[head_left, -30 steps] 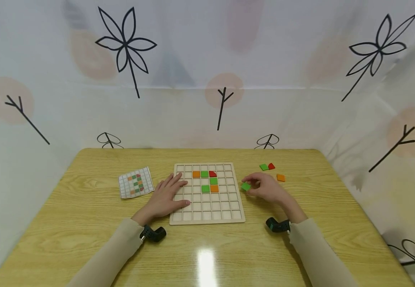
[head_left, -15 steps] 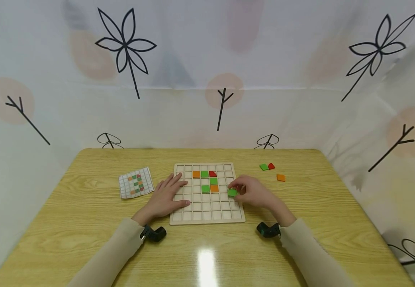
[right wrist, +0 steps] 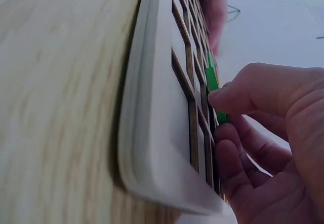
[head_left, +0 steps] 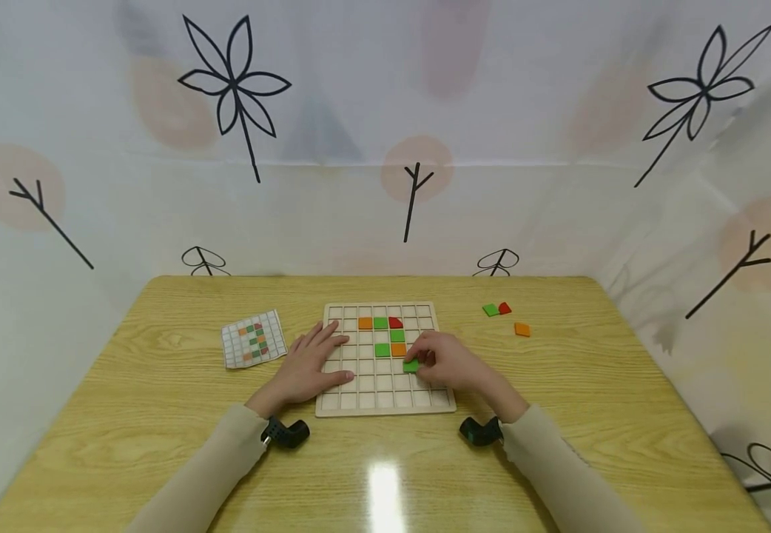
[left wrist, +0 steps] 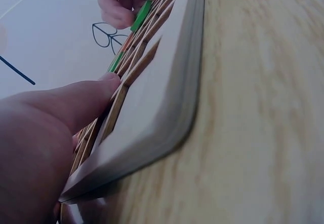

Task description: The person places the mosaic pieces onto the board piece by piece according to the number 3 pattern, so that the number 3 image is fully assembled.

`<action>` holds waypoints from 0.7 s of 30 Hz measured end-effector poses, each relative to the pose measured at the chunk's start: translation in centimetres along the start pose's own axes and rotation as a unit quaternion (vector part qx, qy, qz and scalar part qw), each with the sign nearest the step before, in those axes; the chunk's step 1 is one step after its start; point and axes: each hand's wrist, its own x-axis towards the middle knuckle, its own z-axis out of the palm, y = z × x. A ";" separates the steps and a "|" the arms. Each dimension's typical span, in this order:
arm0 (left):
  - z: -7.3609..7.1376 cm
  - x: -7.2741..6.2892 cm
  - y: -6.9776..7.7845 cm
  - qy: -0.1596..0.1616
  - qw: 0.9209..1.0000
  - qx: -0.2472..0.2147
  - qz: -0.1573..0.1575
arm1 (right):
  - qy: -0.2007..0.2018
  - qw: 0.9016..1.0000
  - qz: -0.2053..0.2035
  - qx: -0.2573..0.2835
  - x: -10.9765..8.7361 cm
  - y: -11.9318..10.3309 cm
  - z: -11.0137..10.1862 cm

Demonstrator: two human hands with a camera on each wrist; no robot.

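Observation:
A wooden grid board (head_left: 385, 409) lies on the table, with orange, green and red tiles set in several of its cells. My left hand (head_left: 305, 370) rests spread over the board's left side, its thumb (left wrist: 96, 95) on the grid in the left wrist view. Between thumb and fingers my right hand (head_left: 448, 361) pinches a green square tile (head_left: 411, 366), just below the orange tile (head_left: 398, 349) on the board. In the right wrist view the pinched tile stands tilted, right at the grid's ridges, its far part hidden by the fingers.
A paper card (head_left: 254, 340) with a printed coloured grid pattern lies left of the board. To the right lie a loose green tile (head_left: 490, 310), a red quarter-round tile (head_left: 504, 308) and an orange tile (head_left: 522, 329). Patterned cloth (head_left: 332, 215) hangs behind the table.
My right hand has carried the green tile leftward from beside the board's right edge to a cell area below the orange tile. The left hand has stayed put.

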 end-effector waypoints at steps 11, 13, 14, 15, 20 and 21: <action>0.0 0.0 0.0 0.002 1.000 0.000 0.002 | -0.004 1.000 0.016 0.010 0.7 -0.2 0.6; 0.0 0.0 0.0 0.002 1.000 -0.002 0.001 | -0.007 1.000 0.023 0.019 0.9 -0.1 0.6; 0.0 0.0 0.1 0.003 1.000 -0.002 0.001 | -0.007 0.999 0.025 0.023 1.0 0.0 0.6; 0.0 0.0 0.1 0.004 1.000 -0.003 0.001 | -0.008 0.999 0.027 0.027 1.0 0.0 0.6; 0.1 0.0 0.0 0.005 1.000 0.000 0.002 | -0.012 0.998 0.037 0.050 1.2 0.3 0.4; 0.1 0.0 0.0 0.004 1.000 0.000 0.001 | -0.014 0.997 0.041 0.057 1.2 0.3 0.3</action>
